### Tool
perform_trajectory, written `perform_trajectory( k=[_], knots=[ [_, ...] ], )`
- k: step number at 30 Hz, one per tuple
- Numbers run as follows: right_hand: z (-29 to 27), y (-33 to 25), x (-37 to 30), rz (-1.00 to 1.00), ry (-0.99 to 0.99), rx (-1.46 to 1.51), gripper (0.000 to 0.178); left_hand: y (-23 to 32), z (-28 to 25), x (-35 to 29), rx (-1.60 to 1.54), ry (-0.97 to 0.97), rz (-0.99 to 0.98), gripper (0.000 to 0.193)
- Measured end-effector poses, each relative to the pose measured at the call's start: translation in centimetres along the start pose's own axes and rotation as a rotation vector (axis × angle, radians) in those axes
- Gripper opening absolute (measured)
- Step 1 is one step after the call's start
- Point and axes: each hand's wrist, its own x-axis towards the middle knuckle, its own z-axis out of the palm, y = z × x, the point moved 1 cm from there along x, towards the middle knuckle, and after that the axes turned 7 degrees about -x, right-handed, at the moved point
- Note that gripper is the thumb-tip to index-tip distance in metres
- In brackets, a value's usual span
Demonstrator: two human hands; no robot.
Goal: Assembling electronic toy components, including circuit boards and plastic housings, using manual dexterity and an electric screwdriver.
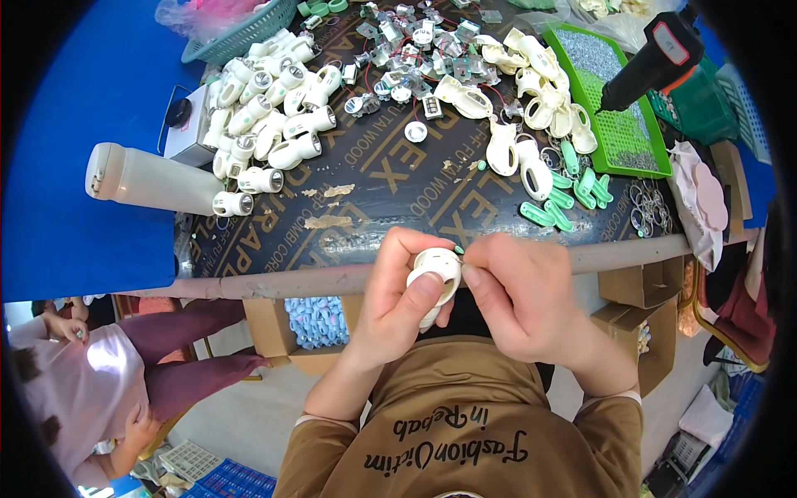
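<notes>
In front of my chest, by the table's near edge, my left hand (388,292) is wrapped round a white plastic flashlight housing (438,262). My right hand (525,292) meets it from the right, thumb and forefinger pinched together at the housing's edge. Whatever sits between those fingertips is too small and hidden to name. A bit of green (458,249) shows at the top of the housing. Farther off on the table lie cream housing shells (501,148), green oval plastic pieces (558,201) and metal key rings (647,209).
White flashlights (270,133) are heaped at left beside a pale bottle-shaped object (158,181). Wired clear parts (398,50) lie at the back. A green tray (614,141) holds small metal pieces, with a black power screwdriver (656,62) above. Another person (91,373) sits at lower left.
</notes>
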Motion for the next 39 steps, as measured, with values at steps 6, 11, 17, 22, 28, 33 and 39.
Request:
perform_trajectory(
  k=[6,11,17,22,28,33,39],
  knots=[
    [0.4,0.2,-0.7,-0.095,0.113,-0.161,0.010,-0.4,0.4,0.1,-0.093,-0.004,-0.011,0.033],
    [0.3,1.6,-1.1,-0.120,0.195,-0.135,0.014,-0.7,0.8,0.4,-0.321,0.011,-0.133,0.034],
    [1.1,2.3,-1.9,0.251,0.071,0.484,0.015,-0.9,-0.1,0.9,-0.202,-0.037,-0.244,0.037],
    [1.0,3.6,-1.8,0.359,-0.114,0.454,0.021,0.3,-0.4,2.3,0.062,-0.047,-0.302,0.051],
    [2.1,3.5,-2.9,0.248,0.246,0.552,0.029,0.9,0.5,1.4,0.213,0.110,-0.147,0.033],
    [1.0,3.3,-3.2,0.132,0.101,0.209,0.037,0.7,0.6,0.7,0.650,0.057,0.188,0.034],
    [1.2,2.5,-3.0,0.028,0.098,-0.024,0.035,0.5,0.5,0.7,0.864,0.065,0.432,0.027]
  ],
)
